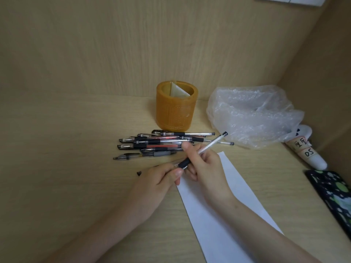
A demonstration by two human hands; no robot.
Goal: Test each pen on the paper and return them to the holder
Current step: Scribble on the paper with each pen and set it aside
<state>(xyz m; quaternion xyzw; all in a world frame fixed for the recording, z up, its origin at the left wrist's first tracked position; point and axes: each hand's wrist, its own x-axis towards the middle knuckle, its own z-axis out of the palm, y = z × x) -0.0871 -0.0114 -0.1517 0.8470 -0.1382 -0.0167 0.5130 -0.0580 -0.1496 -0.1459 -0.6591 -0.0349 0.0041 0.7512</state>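
My right hand grips a clear pen with a black grip, its black end pointing up and to the right. My left hand pinches the pen's lower end at the black grip; a dark cap tip shows to the left of that hand. Both hands hover over the top of a white paper strip. A pile of several pens lies just behind the hands. The amber pen holder stands behind the pile with no pens showing above its rim.
A crumpled clear plastic bag lies right of the holder. A white tube with handwritten labels and a dark patterned case sit at the right edge. Wooden walls close the desk at the back and right.
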